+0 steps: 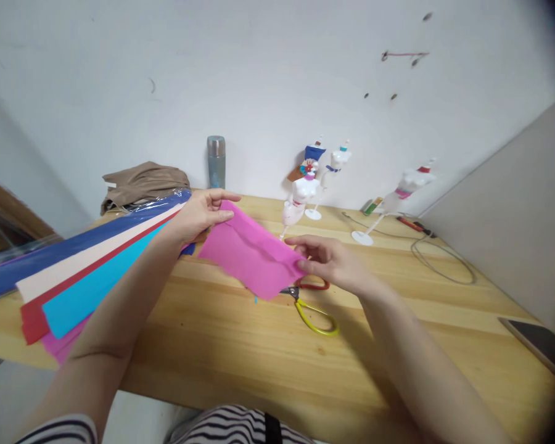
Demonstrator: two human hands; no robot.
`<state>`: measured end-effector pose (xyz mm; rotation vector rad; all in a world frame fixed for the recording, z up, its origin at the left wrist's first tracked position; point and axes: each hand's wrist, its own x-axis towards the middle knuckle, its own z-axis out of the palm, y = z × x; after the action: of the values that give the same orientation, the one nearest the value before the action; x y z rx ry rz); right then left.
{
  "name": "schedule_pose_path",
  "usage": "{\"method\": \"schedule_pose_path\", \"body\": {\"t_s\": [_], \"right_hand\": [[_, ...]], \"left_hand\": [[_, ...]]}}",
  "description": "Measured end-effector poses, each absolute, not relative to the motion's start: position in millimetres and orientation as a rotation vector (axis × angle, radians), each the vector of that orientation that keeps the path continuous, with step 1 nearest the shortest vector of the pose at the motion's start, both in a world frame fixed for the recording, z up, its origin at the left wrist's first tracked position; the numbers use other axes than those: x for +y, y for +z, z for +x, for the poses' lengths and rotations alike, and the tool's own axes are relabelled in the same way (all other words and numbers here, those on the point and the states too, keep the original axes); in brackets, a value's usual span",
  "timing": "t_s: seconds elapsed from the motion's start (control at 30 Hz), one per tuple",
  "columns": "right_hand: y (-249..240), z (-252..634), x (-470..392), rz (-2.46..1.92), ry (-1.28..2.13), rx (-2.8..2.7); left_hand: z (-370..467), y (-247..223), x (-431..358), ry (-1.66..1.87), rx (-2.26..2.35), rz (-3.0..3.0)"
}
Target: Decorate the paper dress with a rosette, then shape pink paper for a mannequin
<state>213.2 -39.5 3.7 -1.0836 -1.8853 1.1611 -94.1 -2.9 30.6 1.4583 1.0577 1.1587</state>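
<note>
A piece of pink crepe paper is stretched between my two hands above the wooden table. Its upper left corner is pinched between the thumb and fingers of my left hand. My right hand grips the right corner with thumb and fingertips. Under the paper's right end lies a pair of scissors with one yellow and one red handle; the paper covers most of the blades. Just behind the paper stands a small white dress form with a red flower at its neck.
Colored paper sheets lie fanned out at the left, partly under my left arm. Behind them are brown cloth and a flask. Another dress form, a looping cable and a phone-like dark slab are at the right.
</note>
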Motion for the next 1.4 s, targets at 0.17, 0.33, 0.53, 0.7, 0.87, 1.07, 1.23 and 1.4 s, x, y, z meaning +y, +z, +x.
{"method": "schedule_pose_path", "body": {"t_s": [0.17, 0.33, 0.53, 0.7, 0.87, 1.07, 1.23, 1.4], "right_hand": [[-4, 203, -40, -1.099, 1.238, -1.887], [-16, 185, -44, -1.064, 1.187, -1.905], [-26, 177, -40, -1.052, 1.306, -1.821], [-20, 184, -40, -0.962, 1.359, -1.815], [-17, 183, -45, -0.991, 1.324, -1.795], [-23, 179, -42, -1.091, 1.396, -1.783], [-22, 179, -41, -1.099, 1.372, -1.789], [-16, 180, -45, -1.115, 1.315, -1.793]], "left_hand": [[-89, 22, 0, 1.142, 0.937, 1.423], [-87, 25, -4, 1.068, 0.968, 1.520], [-87, 34, -13, 1.011, 0.916, 1.541], [-86, 37, -17, 1.027, 0.862, 1.486], [-86, 37, -18, 1.015, 0.824, 1.482], [-88, 36, -18, 1.021, 0.837, 1.498], [-91, 38, -17, 1.027, 0.965, 1.541], [-95, 49, -18, 1.044, 1.167, 1.651]]}}
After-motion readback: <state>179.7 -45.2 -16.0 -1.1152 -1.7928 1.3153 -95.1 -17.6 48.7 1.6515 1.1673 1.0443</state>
